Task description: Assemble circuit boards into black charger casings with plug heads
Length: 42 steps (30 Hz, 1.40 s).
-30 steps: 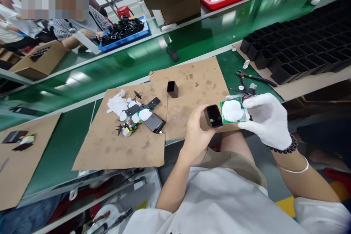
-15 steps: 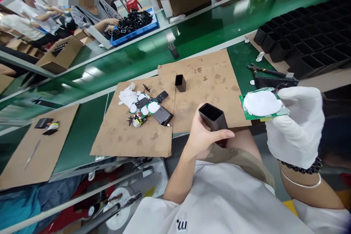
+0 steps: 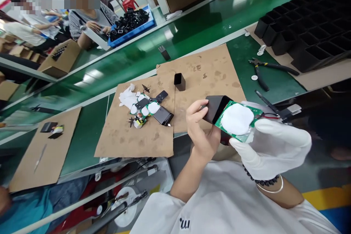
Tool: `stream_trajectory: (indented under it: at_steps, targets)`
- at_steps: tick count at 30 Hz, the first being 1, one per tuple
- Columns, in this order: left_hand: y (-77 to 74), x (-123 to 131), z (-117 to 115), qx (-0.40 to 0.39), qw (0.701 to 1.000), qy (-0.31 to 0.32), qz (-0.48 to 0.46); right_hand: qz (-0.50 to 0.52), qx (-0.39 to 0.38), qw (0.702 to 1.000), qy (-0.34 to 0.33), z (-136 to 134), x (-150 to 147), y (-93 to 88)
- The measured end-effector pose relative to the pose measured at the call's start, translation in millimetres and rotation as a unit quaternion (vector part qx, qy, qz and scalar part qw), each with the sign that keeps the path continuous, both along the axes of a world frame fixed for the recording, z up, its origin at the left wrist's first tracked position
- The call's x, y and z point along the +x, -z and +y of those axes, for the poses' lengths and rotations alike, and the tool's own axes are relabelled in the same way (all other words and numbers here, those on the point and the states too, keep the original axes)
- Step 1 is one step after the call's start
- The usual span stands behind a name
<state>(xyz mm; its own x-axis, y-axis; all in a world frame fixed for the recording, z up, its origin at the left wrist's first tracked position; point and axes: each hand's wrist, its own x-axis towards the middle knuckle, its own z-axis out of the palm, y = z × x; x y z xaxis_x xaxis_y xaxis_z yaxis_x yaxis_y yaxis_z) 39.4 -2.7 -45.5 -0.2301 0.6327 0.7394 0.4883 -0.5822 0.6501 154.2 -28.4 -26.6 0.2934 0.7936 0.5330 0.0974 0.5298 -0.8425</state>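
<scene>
My bare left hand [image 3: 201, 128] is wrapped round a black rectangular plastic case [image 3: 215, 108], tilted so its open end faces right. In my white-gloved right hand [image 3: 270, 146] is a green circuit board [image 3: 238, 120], pinched by its edges, with a large white pad on its face. The board's left end meets the mouth of the case; whether it is inside cannot be made out. Red and black wires run from the board to a black end piece with a plug [image 3: 287, 112], which hangs by my gloved fingers.
On the cardboard [image 3: 131, 139] lie several boards with white pads [image 3: 153, 108], a white glove [image 3: 128, 95] and an upright black case [image 3: 180, 82]. Cutting pliers [image 3: 260, 67] lie right, before rows of black cases [image 3: 307, 40]. Across the green belt, a person sits by a blue tray [image 3: 152, 22].
The board in my right hand has moved left and down to the case's mouth. My left hand has tipped the case from upright to sideways. The pliers are now uncovered.
</scene>
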Motion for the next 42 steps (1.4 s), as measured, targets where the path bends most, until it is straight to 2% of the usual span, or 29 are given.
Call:
stream_trajectory:
  at_steps: [4,7,12,18,23,27,30,36,42]
  targets:
    - [0.3,2,-2,0.007,1.000,-0.011,0.004,-0.033,0.058,0.996,0.053,3,0,-4.1]
    - [0.6,3,-3,0.003,1.000,0.001,-0.006,-0.077,0.069,0.994,0.039,3,5,-4.4]
    - [-0.3,3,-3,0.006,1.000,0.018,-0.015,-0.077,0.090,0.992,0.032,3,7,-3.1]
    - [-1.8,5,-4,-0.001,1.000,0.019,-0.016,-0.129,0.071,0.989,0.010,3,11,-5.6]
    - [0.9,7,-4,0.007,0.999,0.027,-0.025,-0.142,0.085,0.984,0.065,2,10,-8.3]
    - [5.0,7,-2,0.032,0.998,0.037,-0.038,-0.157,0.128,0.976,0.078,6,10,-8.6]
    - [7.9,5,2,0.053,0.996,0.046,-0.053,-0.174,0.153,0.970,0.075,8,11,-6.8]
    - [12.2,6,6,0.060,0.987,0.084,-0.123,-0.204,0.138,0.969,0.031,3,14,-6.3]
    - [8.2,11,10,0.055,0.979,0.092,-0.171,-0.290,0.149,0.945,0.021,3,16,-13.5]
